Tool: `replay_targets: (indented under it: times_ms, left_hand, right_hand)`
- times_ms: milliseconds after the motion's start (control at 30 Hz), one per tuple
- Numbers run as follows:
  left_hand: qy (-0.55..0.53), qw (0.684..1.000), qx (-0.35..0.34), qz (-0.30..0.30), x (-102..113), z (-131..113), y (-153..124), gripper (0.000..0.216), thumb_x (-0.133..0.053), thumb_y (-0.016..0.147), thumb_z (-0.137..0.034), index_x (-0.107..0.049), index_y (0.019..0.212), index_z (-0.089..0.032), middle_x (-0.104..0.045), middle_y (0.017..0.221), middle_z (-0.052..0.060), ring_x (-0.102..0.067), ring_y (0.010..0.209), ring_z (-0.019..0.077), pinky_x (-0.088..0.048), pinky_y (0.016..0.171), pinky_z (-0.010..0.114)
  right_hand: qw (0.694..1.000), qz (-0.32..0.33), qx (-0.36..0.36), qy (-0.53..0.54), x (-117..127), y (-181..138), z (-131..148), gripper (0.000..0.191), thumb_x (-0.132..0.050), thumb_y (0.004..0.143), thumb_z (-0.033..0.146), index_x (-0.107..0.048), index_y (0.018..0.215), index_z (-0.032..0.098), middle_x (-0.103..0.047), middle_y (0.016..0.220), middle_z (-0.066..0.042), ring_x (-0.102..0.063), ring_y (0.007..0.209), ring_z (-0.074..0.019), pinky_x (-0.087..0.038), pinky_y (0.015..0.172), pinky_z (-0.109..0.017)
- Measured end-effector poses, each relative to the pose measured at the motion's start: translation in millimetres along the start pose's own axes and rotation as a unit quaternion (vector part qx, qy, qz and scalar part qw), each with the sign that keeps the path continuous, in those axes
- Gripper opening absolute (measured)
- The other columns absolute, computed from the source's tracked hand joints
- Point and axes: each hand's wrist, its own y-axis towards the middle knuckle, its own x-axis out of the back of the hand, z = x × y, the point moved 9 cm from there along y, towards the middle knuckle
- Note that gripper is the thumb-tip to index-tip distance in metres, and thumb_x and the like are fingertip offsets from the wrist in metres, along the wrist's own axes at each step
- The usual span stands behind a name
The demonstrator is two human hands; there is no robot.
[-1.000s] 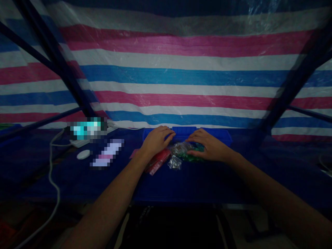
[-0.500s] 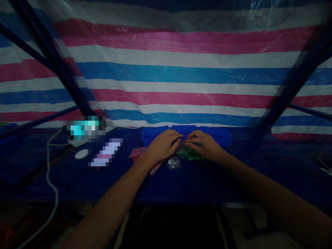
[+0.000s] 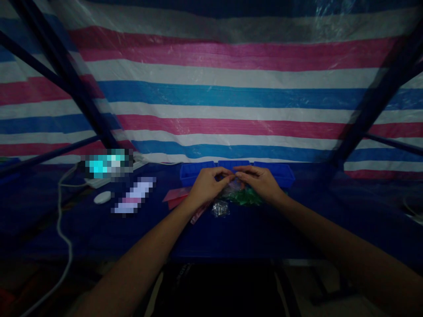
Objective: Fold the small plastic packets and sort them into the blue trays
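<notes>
In the dim middle of the table, my left hand [image 3: 209, 184] and my right hand [image 3: 261, 181] meet fingertip to fingertip. Both have thumb and fingers pinched together; what they pinch is too small and dark to name. Directly below the fingertips is a crumpled clear plastic piece [image 3: 232, 190], perhaps touching them. Green plastic packets [image 3: 247, 197] lie under my right hand. Nearer to me sits a small shiny clear packet [image 3: 220, 208]. Pink packets [image 3: 176, 194] stick out beside my left wrist, partly hidden by it.
Behind my hands stand three blue bins: a left one [image 3: 190, 172], a middle one [image 3: 228, 164] and a right one [image 3: 280, 175]. To the left lie a white oval object [image 3: 102, 197], a blurred-out phone-like object [image 3: 135, 196] and a white cable [image 3: 60, 220]. A striped sheet [image 3: 231, 97] hangs behind.
The fingers of both hands have shifted slightly while staying pinched close together. My right hand has drawn back a little, and more of the clear plastic and green packets shows.
</notes>
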Motion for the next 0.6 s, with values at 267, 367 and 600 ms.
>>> replay_targets:
  times_ms: [267, 367, 600]
  left_hand:
    - [0.046, 0.994, -0.016, -0.094, 15.8, 0.2, -3.1, 0.023, -0.061, 0.095, -0.038, -0.065, 0.107, -0.019, -0.072, 0.101, 0.007, -0.067, 0.09, 0.0168, -0.056, 0.082, 0.033]
    - [0.094, 0.988, -0.067, -0.103, 15.7, -13.1, -5.6, 0.019, -0.059, 0.096, -0.033, -0.068, 0.107, -0.02, -0.071, 0.104, 0.007, -0.065, 0.098, 0.0182, -0.053, 0.091, 0.036]
    - [0.081, 0.992, -0.091, -0.029, 0.3, -20.7, -4.5, 0.017, -0.062, 0.093, -0.028, -0.073, 0.103, -0.019, -0.073, 0.103, 0.006, -0.067, 0.095, 0.0184, -0.052, 0.087, 0.033]
  right_hand:
    - [0.993, -0.042, -0.006, 0.108, 6.0, 5.2, -13.2, 0.034, -0.078, 0.076, 0.04, -0.062, 0.1, 0.021, -0.069, 0.085, -0.002, -0.07, 0.074, -0.0182, -0.059, 0.071, -0.033]
    - [0.993, -0.082, -0.005, 0.088, 10.8, 3.4, -13.1, 0.033, -0.077, 0.078, 0.041, -0.06, 0.098, 0.022, -0.068, 0.079, 0.0, -0.069, 0.069, -0.0169, -0.058, 0.069, -0.032]
    - [0.993, 0.006, -0.001, 0.115, -13.7, -1.6, -1.8, 0.03, -0.074, 0.082, 0.045, -0.067, 0.1, 0.022, -0.073, 0.098, -0.004, -0.071, 0.082, -0.0186, -0.059, 0.08, -0.035]
